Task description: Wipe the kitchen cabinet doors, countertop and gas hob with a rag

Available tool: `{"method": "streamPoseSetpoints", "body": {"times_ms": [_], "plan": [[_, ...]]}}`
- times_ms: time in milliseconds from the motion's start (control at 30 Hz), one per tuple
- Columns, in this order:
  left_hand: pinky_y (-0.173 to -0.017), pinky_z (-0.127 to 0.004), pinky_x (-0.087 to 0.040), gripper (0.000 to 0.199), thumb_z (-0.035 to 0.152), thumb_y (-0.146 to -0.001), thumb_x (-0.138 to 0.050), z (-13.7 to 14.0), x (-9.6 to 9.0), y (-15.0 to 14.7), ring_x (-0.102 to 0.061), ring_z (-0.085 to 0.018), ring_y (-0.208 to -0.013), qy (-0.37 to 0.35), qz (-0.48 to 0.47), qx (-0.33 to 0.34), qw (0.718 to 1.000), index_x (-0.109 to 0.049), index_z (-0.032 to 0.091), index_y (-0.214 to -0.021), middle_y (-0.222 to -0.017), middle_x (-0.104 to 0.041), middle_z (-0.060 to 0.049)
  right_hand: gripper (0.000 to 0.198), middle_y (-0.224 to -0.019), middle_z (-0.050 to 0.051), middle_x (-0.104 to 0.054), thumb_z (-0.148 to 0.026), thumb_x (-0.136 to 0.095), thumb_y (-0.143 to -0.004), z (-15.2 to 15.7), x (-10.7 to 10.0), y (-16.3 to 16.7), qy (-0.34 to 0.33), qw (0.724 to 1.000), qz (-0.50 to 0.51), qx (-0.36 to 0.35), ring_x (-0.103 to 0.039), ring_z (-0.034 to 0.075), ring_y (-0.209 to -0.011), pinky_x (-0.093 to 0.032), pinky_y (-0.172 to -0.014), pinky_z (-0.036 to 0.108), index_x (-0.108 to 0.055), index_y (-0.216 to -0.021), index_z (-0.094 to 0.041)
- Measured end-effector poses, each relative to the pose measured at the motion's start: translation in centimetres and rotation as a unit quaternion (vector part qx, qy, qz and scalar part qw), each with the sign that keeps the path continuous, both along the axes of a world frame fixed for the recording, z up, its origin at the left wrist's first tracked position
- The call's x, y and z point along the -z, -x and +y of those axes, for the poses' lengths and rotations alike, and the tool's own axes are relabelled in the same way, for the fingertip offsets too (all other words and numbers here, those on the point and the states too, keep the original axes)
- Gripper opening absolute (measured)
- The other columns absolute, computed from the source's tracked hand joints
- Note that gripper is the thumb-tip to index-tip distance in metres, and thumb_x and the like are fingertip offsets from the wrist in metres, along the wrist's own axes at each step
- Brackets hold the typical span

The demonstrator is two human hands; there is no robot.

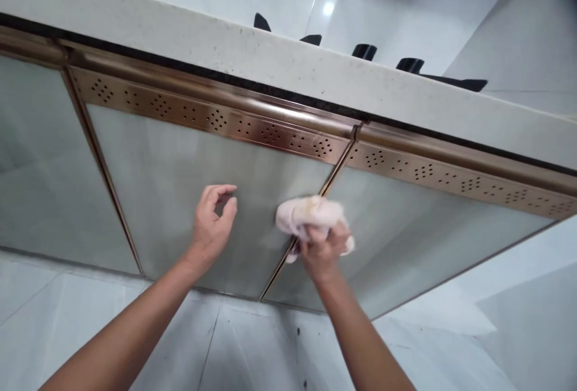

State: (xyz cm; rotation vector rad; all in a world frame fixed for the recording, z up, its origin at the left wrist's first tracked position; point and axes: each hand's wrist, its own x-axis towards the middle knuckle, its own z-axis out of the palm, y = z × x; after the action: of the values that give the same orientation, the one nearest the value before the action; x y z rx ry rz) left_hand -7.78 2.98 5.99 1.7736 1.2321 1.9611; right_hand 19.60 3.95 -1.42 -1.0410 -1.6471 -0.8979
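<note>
My right hand (325, 251) is closed around a bunched white cloth (311, 213), slightly blurred, at the seam between two cabinet doors. The cloth overlaps the edge of the middle cabinet door (180, 168) and the metal strip beside the right cabinet door (428, 222). My left hand (211, 219) is in front of the middle door, its fingers curved and thumb apart, with nothing in it. Both doors have pale frosted panels and copper-coloured trim.
Above the doors runs a perforated copper-coloured strip (243, 126) with a rounded rail. A pale countertop edge (193, 33) juts over it, with black stove parts (364, 52) showing behind. Another cabinet door (49, 168) lies to the left. Light tiled floor (252, 343) spreads below.
</note>
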Motion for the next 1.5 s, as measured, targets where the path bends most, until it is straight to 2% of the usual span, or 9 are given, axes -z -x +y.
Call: {"method": "streamPoseSetpoints", "body": {"times_ms": [133,267,367,500,667,867,1233,1367,1500], "plan": [[-0.085,-0.029,-0.049,0.019,0.028,-0.087,-0.056,-0.5,-0.6,0.0,-0.059,-0.013,-0.089,0.032,-0.050,0.021,0.998,-0.067,0.022,-0.101,-0.100,-0.063,-0.003,0.023,-0.108,0.006,-0.056,-0.014,-0.065,-0.081,-3.3,10.4,0.1,0.245,0.954,-0.162,-0.063,-0.049,0.024,-0.104,-0.041,-0.086,0.039,-0.071,-0.095,-0.031],[-0.085,-0.031,-0.050,0.018,0.029,-0.085,-0.056,-1.2,-0.7,0.5,-0.059,-0.014,-0.088,0.045,-0.045,0.040,0.997,-0.068,0.022,-0.096,-0.097,-0.064,-0.003,0.032,-0.092,0.001,-0.058,-0.003,-0.061,-0.073,-6.4,12.6,-1.5,0.323,0.915,-0.208,-0.123,-0.050,0.017,-0.083,-0.041,-0.071,0.026,-0.070,-0.088,-0.029],[-0.083,-0.031,-0.050,0.018,0.032,-0.086,-0.057,-1.3,-0.8,1.0,-0.060,-0.015,-0.087,0.063,-0.055,0.050,0.995,-0.069,0.022,-0.096,-0.096,-0.066,-0.003,0.038,-0.111,0.006,-0.056,-0.009,-0.053,-0.077,-7.5,8.0,-3.3,0.300,0.937,-0.117,-0.134,-0.054,0.020,-0.097,-0.049,-0.079,0.031,-0.068,-0.107,-0.026],[-0.084,-0.032,-0.050,0.019,0.034,-0.086,-0.058,-1.2,-1.3,0.6,-0.062,-0.015,-0.088,0.077,-0.080,0.073,0.991,-0.068,0.022,-0.097,-0.095,-0.069,-0.003,0.035,-0.123,0.010,-0.050,-0.020,-0.057,-0.082,-7.1,-3.0,-5.9,0.078,0.996,0.015,-0.051,-0.053,0.027,-0.112,-0.049,-0.093,0.045,-0.062,-0.115,-0.025],[-0.084,-0.032,-0.050,0.018,0.031,-0.087,-0.056,-1.8,-2.0,0.2,-0.061,-0.014,-0.087,0.053,-0.044,0.094,0.993,-0.068,0.023,-0.098,-0.099,-0.069,-0.003,0.049,-0.120,0.016,-0.050,-0.024,-0.055,-0.076,-3.4,-13.5,-8.1,-0.138,0.978,0.133,0.084,-0.049,0.034,-0.120,-0.041,-0.102,0.056,-0.056,-0.125,-0.018],[-0.088,-0.033,-0.049,0.018,0.034,-0.087,-0.060,-1.7,-2.7,2.0,-0.062,-0.015,-0.091,0.052,-0.103,0.077,0.990,-0.069,0.024,-0.099,-0.097,-0.069,-0.002,0.045,-0.113,0.013,-0.054,-0.039,-0.062,-0.076,1.1,-16.3,-1.8,-0.143,0.987,0.030,0.073,-0.053,0.031,-0.107,-0.044,-0.091,0.051,-0.053,-0.117,-0.020],[-0.085,-0.029,-0.053,0.019,0.032,-0.090,-0.058,-1.1,-5.1,2.6,-0.062,-0.015,-0.101,-0.078,-0.395,0.021,0.915,-0.056,0.028,-0.108,-0.111,-0.065,-0.002,0.034,-0.117,0.001,-0.066,-0.032,-0.031,-0.103,3.9,-21.8,25.2,-0.003,0.944,-0.285,-0.168,-0.054,0.015,-0.125,-0.040,-0.110,0.045,-0.063,-0.104,-0.020],[-0.081,-0.028,-0.053,0.015,0.030,-0.092,-0.054,-1.1,-5.5,1.9,-0.062,-0.014,-0.098,-0.080,-0.443,0.039,0.892,-0.056,0.028,-0.107,-0.111,-0.064,-0.002,0.033,-0.105,-0.001,-0.068,-0.027,-0.031,-0.102,4.0,-21.7,24.7,0.006,0.916,-0.358,-0.182,-0.054,0.012,-0.127,-0.039,-0.113,0.042,-0.064,-0.096,-0.021],[-0.095,-0.028,-0.050,0.022,0.033,-0.090,-0.059,-1.2,-4.6,0.6,-0.060,-0.014,-0.108,-0.077,-0.395,0.066,0.913,-0.058,0.028,-0.111,-0.115,-0.063,-0.002,0.028,-0.137,0.003,-0.056,-0.035,-0.045,-0.102,3.6,-21.7,16.5,-0.028,0.937,-0.328,-0.116,-0.048,0.022,-0.133,-0.034,-0.113,0.052,-0.057,-0.126,-0.029]]}}
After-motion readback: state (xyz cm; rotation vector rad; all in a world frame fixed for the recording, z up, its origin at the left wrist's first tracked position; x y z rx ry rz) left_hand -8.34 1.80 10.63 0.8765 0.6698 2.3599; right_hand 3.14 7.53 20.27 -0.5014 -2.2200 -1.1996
